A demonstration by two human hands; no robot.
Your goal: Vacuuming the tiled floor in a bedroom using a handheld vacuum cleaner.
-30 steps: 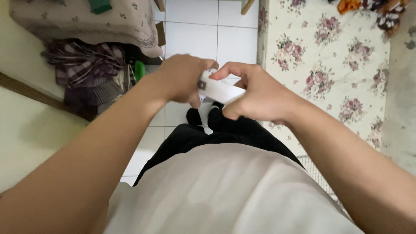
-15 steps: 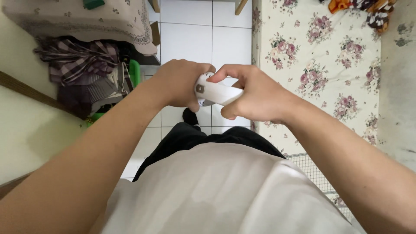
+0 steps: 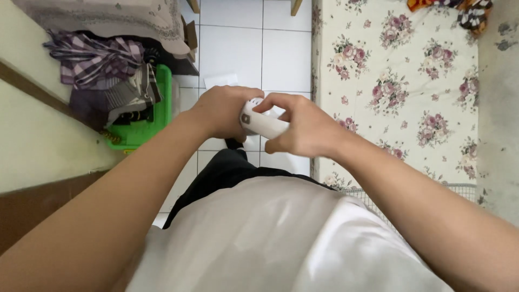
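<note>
Head view, looking straight down the body. Both hands meet at centre frame, slightly above the middle, over the white tiled floor (image 3: 284, 51).

Left hand (image 3: 219, 113): curled shut around one end of a small white device (image 3: 263, 124), fingers wrapped over it, knuckles up. The end inside the fist is hidden.

Right hand (image 3: 300, 130): closed on the other end of the same device, thumb and forefinger pinching along its upper edge, remaining fingers folded beneath.

White device: oblong, rounded, lying roughly level between the two hands, tilted a little down toward the right of the frame. A small dark square mark shows on its face near the left hand. What kind of device it is cannot be told.

Below the hands: black trousers (image 3: 227, 173), then a white shirt (image 3: 270, 238) filling the lower frame.

Surroundings: floral mattress (image 3: 400, 65) along the right side; green basket (image 3: 146, 127) at upper left, with plaid cloth (image 3: 94, 57) heaped on it, beside a pale wall (image 3: 38, 146).
</note>
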